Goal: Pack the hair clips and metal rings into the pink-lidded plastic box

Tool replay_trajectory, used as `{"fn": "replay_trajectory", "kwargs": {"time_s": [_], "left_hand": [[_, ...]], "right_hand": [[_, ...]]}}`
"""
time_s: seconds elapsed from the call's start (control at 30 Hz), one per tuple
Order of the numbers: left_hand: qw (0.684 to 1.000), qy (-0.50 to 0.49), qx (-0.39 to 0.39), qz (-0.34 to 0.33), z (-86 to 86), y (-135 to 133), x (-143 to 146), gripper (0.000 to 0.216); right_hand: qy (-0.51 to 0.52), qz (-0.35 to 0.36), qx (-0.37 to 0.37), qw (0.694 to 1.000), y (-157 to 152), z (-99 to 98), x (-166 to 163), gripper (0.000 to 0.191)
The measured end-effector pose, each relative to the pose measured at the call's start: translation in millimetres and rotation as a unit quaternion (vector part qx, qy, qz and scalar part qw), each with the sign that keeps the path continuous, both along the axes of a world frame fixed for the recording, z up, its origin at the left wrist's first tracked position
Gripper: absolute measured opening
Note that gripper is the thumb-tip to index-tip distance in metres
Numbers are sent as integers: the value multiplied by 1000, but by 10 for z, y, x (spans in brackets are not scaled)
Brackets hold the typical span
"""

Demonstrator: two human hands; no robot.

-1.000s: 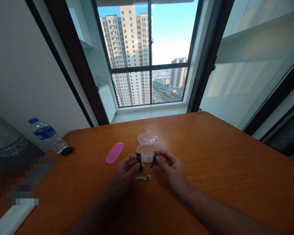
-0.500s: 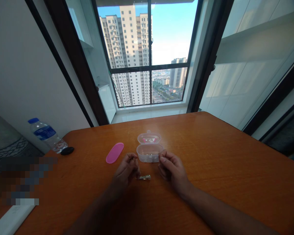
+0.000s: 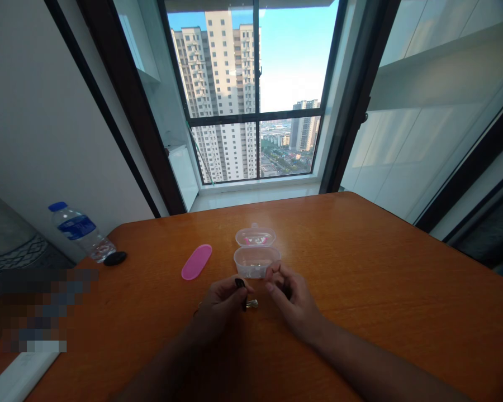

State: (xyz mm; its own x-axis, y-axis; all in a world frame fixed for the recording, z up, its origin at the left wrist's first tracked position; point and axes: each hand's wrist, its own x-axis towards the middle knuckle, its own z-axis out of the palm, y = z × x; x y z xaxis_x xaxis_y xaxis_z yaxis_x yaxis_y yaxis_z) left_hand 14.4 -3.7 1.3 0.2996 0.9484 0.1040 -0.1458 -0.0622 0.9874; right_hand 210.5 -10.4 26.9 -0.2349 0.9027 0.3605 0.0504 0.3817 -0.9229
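Note:
Between the thumb and fingers of my left hand (image 3: 224, 301) is a small black thing (image 3: 240, 283), too small to name exactly. A thin curved edge shows at that hand's left side; I cannot make out what it belongs to. Just right of the black thing lies a small shiny metal piece (image 3: 252, 304), like a nail clipper, partly hidden by my fingers. My right hand (image 3: 291, 293) is half curled, thumb apart from the forefinger, with nothing visible in it. Its fingertips are at the front right of a clear oval plastic box (image 3: 255, 258), whose hinged lid (image 3: 255, 237) is folded back.
A pink oval piece (image 3: 197, 262) lies left of the box. At the table's left edge a water bottle (image 3: 81, 230) leans beside a black oval object (image 3: 115, 258). A white bar-shaped object (image 3: 25, 368) sits at lower left. The wooden table (image 3: 381, 268) reaches toward a window.
My left hand has moved slightly right and turned, bringing the black thing into view and covering part of the metal piece. My right thumb and forefinger have parted a little.

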Motion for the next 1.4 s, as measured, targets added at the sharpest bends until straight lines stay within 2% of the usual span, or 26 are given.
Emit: {"fn": "replay_trajectory", "kwargs": {"time_s": [0.07,0.2,0.37,0.6,0.73,0.9,1.07,1.23,1.3,1.4], "left_hand": [[1000,19,0,-5,12,-13,14,33],[999,34,-9,1,20,-19,25,33],[999,33,-21,11,-37,11,-1,28],[998,33,-5,51,14,22,-21,37],[998,22,-22,61,45,8,-16,41],[995,-28,-75,56,-21,9,-18,41],[995,-54,-73,42,-11,18,2,33],[999,15,-30,24,1,-12,29,34],[999,41,-19,19,-14,-23,31,36],[997,66,-17,21,-23,-21,26,41]], "right_hand": [[-23,6,15,1000,1,27,6,16],[-60,11,32,998,14,-5,27,28],[-44,48,32,997,13,-80,13,40],[-67,76,107,989,-4,40,-13,38],[-96,102,50,989,-21,43,-10,38],[-41,45,-11,998,-30,-46,-26,21],[19,-8,1,1000,17,-59,-22,21],[28,-75,61,995,111,-11,-22,17],[32,-98,53,993,143,-12,-20,14],[35,-94,23,995,166,-14,-13,13]]}}
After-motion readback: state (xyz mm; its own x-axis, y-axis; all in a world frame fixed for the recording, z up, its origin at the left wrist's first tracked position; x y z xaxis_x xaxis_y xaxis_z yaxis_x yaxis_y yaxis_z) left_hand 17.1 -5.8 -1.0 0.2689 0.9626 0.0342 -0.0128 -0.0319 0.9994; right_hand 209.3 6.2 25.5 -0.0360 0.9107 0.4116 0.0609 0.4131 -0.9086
